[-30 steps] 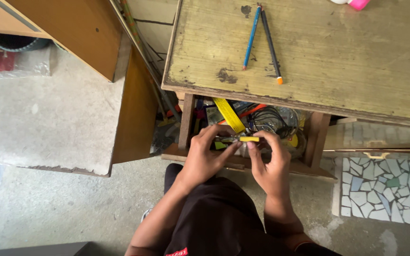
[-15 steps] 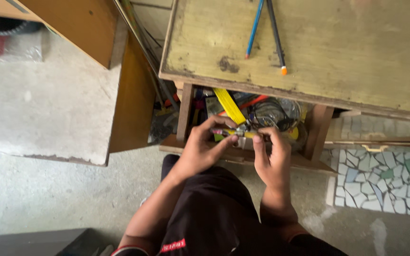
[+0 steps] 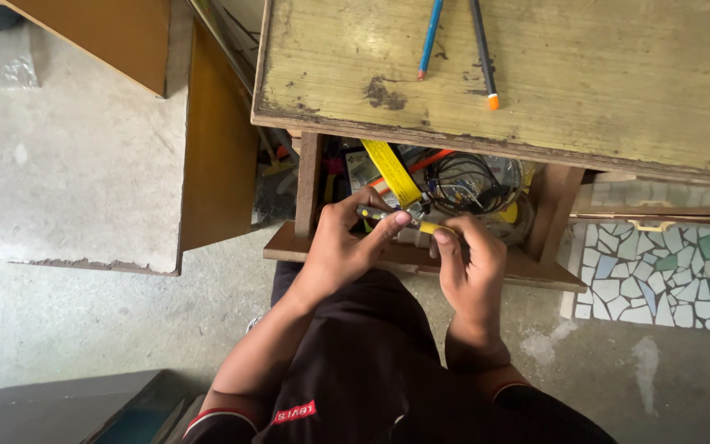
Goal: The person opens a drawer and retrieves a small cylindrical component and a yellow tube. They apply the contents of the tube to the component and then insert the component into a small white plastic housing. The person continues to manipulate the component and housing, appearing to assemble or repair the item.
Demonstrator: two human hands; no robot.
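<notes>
Left hand: the left hand [image 3: 340, 247] is closed around the dark end of a small yellow-handled tool [image 3: 404, 220], thumb pressed along the shaft, right at the front lip of the drawer [image 3: 421, 261].
Right hand: the right hand [image 3: 472, 267] pinches the yellow end of that same tool, fingers curled tight, just right of the left hand and over the drawer's front edge.
Tool: it's held level between both hands, above the drawer's front; what its middle is doing I can't tell, the fingers cover it.
Slip risk: two fingertip grips on a thin shaft, and if either one loosens, my guess is it drops straight into the clutter below.
Drawer: pulled out from under the desk [image 3: 536, 74], sitting low over the person's lap, packed full.
Tape: a yellow tape [image 3: 391, 171] slants up out of the drawer just behind the hands; a knuckle could nudge it loose.
Wires: a black wire coil [image 3: 463, 179] lies deeper in the drawer, behind the right hand; I'd say a dropped tool or a reaching finger could snag there.
Orange rod: an orange rod [image 3: 421, 164] crosses the drawer beside the tape, half buried.
Pencils: a blue pencil [image 3: 430, 37] and a dark pencil [image 3: 481, 49] rest on the desk, well beyond the drawer; a bump to the desk might roll them.
</notes>
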